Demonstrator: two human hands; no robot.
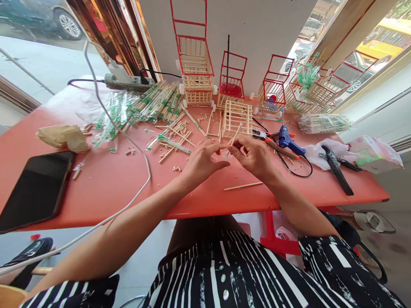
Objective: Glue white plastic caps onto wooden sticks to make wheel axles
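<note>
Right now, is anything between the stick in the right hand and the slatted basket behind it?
Nothing visible: the upper end of the stick, held by the right hand, overlaps the basket in view, though contact can't be judged.

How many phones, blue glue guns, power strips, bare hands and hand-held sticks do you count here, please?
Phone: 1
Blue glue gun: 1
Power strip: 1
Bare hands, left hand and right hand: 2
Hand-held stick: 1
Total: 6
</note>
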